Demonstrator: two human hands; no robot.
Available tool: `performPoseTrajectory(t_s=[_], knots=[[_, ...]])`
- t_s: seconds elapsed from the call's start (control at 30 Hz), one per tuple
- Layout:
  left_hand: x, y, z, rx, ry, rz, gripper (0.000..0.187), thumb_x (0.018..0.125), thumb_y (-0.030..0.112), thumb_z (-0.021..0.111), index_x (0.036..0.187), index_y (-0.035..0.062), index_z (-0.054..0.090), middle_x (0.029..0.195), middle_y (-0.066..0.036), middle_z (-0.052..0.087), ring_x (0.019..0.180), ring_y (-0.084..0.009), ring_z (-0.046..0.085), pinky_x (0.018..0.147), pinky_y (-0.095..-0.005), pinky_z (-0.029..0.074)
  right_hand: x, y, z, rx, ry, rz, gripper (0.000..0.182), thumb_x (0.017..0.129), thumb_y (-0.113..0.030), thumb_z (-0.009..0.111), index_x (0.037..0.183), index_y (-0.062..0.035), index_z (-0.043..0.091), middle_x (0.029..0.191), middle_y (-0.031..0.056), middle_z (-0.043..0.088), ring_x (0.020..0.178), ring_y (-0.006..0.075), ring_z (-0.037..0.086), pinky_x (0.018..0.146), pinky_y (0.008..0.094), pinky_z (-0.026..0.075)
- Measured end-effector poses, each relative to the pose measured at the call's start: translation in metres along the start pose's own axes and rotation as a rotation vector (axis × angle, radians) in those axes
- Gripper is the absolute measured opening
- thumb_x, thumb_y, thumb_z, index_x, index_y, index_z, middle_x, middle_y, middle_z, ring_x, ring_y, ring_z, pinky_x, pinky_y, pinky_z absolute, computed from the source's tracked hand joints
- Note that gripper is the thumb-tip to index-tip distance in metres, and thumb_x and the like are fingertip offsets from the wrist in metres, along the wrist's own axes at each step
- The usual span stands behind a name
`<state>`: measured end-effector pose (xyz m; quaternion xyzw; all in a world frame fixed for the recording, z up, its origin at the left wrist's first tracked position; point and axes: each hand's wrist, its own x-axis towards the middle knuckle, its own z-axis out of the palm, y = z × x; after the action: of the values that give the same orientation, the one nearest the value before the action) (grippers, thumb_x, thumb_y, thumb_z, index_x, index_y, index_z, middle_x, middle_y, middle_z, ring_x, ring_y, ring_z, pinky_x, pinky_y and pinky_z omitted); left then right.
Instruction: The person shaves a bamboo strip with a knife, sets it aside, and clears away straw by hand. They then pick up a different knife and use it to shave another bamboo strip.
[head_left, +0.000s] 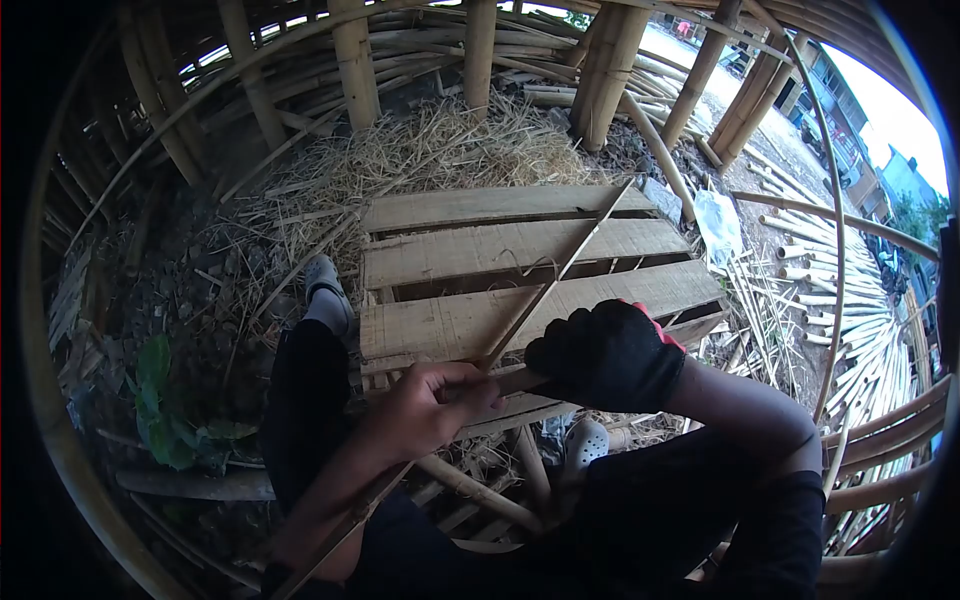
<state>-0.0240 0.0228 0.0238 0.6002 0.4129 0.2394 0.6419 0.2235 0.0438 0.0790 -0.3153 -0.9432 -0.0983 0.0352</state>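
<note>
A long thin bamboo strip (pixel 560 272) runs diagonally over the wooden slatted table (pixel 440 255) and down past my left forearm. My left hand (pixel 430 405) is bare, its fingers closed on the strip near the table's front edge. Just right of it, my right hand (pixel 605 358) wears a black glove with red trim and is closed round a short flat piece, perhaps a blade or handle (pixel 518 381), that meets the strip beside my left fingers. Thin curled shavings (pixel 535 270) lie on the slats.
Bamboo posts (pixel 600 80) stand behind the table, with straw (pixel 430 150) heaped at their feet. Many cut bamboo poles (pixel 870 350) lie at the right. A white plastic bag (pixel 717 225) is by the table's right corner. Green leaves (pixel 160 400) grow at left.
</note>
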Motion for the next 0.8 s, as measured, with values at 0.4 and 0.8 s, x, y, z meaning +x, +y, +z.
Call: performPoseTrajectory(t_s=[0.4,0.8], knots=[[-0.002,-0.003,0.0,-0.043,0.002,-0.003,0.031,0.101,0.033,0.057,0.102,0.0035,0.067,0.074,0.001,0.063,0.053,-0.0025,0.047,0.05,-0.0213,0.039,-0.025,0.052,-0.012,0.441,-0.267,-0.078,0.038,0.089,-0.05,0.063,0.108,-0.0183,0.072,0.098,0.0065,0.071,0.091,0.0255,0.069,0.078,0.036,0.055],[-0.003,-0.008,-0.005,-0.069,-0.078,0.027,0.033,0.106,0.03,0.046,0.094,0.0046,0.062,0.063,0.007,0.045,0.058,-0.0003,0.041,0.053,-0.0203,0.034,-0.028,0.047,0.002,0.434,-0.162,-0.148,0.038,0.088,-0.047,0.066,0.108,-0.0154,0.072,0.097,0.0069,0.071,0.086,0.0281,0.069,0.072,0.0376,0.055]])
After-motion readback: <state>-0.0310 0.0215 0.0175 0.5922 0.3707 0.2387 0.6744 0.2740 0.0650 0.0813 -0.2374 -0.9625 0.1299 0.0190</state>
